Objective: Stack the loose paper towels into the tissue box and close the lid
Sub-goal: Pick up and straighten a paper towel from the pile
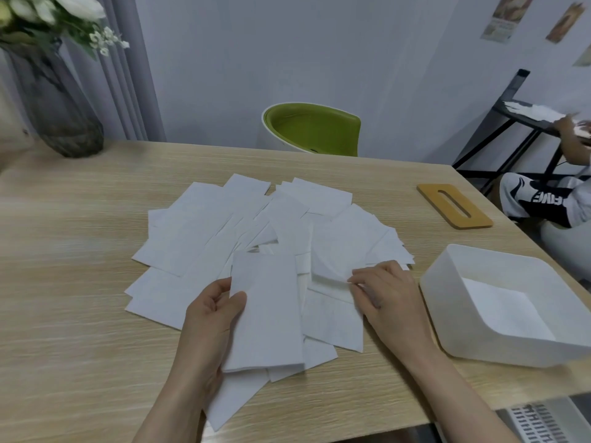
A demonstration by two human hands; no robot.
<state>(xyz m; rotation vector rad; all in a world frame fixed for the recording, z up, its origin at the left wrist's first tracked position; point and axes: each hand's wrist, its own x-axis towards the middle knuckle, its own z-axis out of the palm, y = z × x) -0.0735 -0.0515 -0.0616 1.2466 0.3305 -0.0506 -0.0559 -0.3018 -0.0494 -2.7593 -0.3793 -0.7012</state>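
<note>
Paper towels (pixel 256 231) lie fanned across the bench (pixel 80 314). Left hand (pixel 211 318) grip holds a gathered stack (pixel 267 311) (thumb on top) for squaring; right hand (pixel 383 295) pinches another sheet (pixel 332 270). Tissue box (pixel 454 314) stands open, lid (pixel 454 204) set apart.

Wooden table (pixel 80 282), pale grain, fills the lower view. Dark glass vase (pixel 60 113) stands on the table's far left corner, holding white flowers (pixel 54 11) with green leaves. Behind the table's far edge, a green chair (pixel 311 129) with a white shell, against a plain wall. Grey curtain (pixel 121 75) hangs beyond the table, just right of the vase. Off the table's right end: a black metal rack (pixel 508 123), and a second person's patterned sleeve (pixel 543 199). Small pictures (pixel 508 17) on the wall, upper right.
</note>
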